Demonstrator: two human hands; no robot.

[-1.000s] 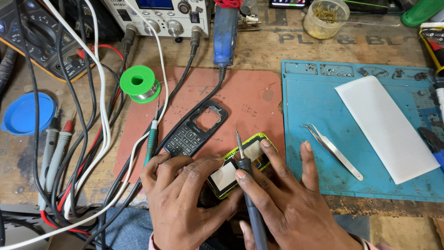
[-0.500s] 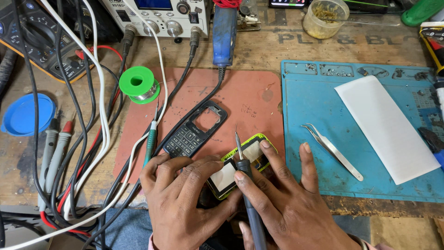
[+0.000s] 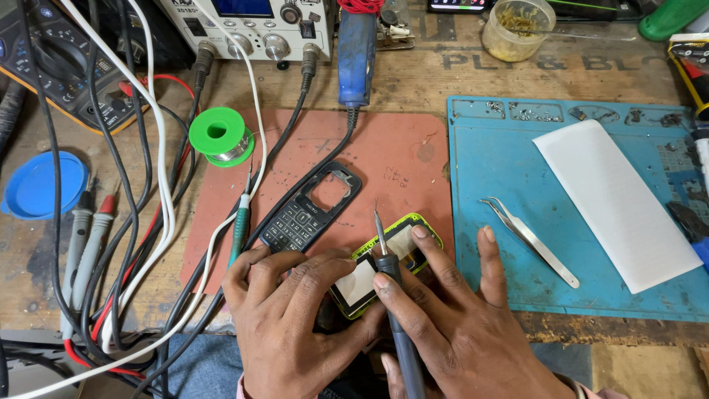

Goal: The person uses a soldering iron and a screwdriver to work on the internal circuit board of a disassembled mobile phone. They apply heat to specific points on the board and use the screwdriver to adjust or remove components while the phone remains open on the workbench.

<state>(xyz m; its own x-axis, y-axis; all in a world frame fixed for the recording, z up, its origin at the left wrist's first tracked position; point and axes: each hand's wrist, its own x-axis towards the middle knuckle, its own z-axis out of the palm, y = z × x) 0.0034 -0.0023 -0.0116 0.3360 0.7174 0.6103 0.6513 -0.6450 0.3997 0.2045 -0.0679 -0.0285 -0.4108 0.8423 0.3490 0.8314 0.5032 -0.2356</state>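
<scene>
My left hand [image 3: 292, 318] grips the near end of a small phone body with a yellow-green rim [image 3: 384, 260], which lies on the red mat [image 3: 369, 155]. My right hand [image 3: 458, 325] holds a dark soldering iron [image 3: 391, 295] like a pen, its thin tip pointing up and away just above the phone body. The right index finger rests on the phone's far edge. A black phone front cover with keypad [image 3: 310, 210] lies on the mat just beyond my left hand.
A green solder spool [image 3: 220, 135] sits at the mat's left. On the blue mat [image 3: 502, 148] lie steel tweezers [image 3: 528, 240] and a white paper strip [image 3: 617, 203]. Many cables and test probes [image 3: 88, 244] run on the left; a soldering station [image 3: 251, 26] stands behind.
The soldering iron tip has shifted very slightly toward me; both hands stay in place on the phone body.
</scene>
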